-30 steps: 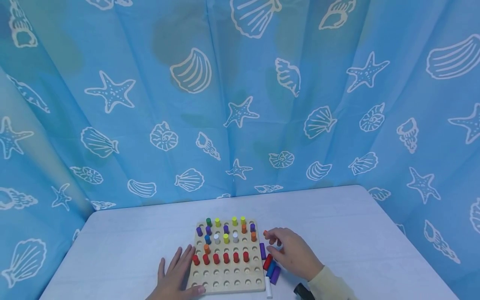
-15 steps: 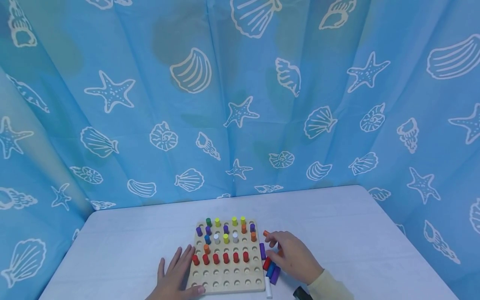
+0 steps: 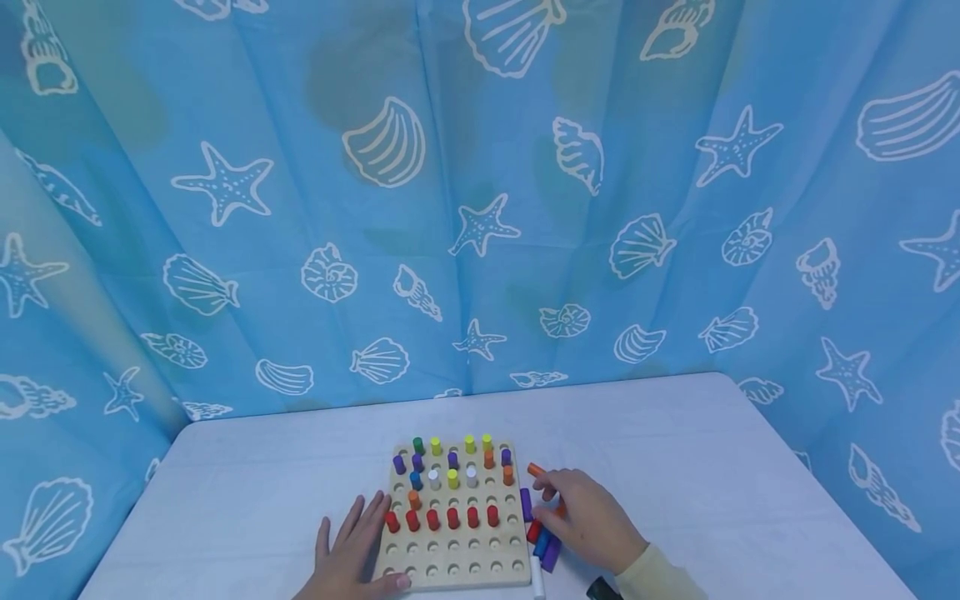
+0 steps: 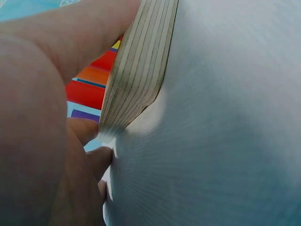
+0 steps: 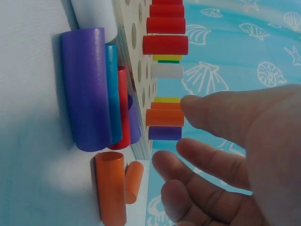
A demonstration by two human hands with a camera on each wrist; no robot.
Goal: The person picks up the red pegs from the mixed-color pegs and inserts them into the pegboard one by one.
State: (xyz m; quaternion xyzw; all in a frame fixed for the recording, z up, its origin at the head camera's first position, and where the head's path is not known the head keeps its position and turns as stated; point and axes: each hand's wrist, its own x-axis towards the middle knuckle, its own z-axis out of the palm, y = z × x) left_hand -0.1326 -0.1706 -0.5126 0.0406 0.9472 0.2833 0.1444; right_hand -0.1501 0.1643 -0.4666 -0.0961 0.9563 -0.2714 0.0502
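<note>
A wooden pegboard [image 3: 462,575] lies on the table, carrying upright coloured pegs and a row of red pegs [image 3: 452,518]. Along its left side the left hand [image 3: 348,554] rests with fingers straight and spread, thumb on the front left corner. The left wrist view shows this hand against the board's layered edge [image 4: 136,70]. To the board's right hovers the right hand [image 3: 592,517], thumb and fingers apart, holding nothing. Two orange pegs lie near it, one upper orange peg [image 3: 536,469] and one lower orange peg [image 5: 111,188], the latter partly hidden in the head view.
Beside the board's right edge lie purple pegs [image 5: 87,89], a blue peg [image 3: 542,543], a red peg [image 3: 533,531] and a white peg [image 3: 537,577]. A dark object [image 3: 602,588] shows by the right wrist. A shell-patterned curtain [image 3: 480,208] hangs behind the table.
The right hand has shifted slightly downward. More of the upper orange peg now shows, and the lower orange peg has come into sight under the hand. The left hand stays on the board.
</note>
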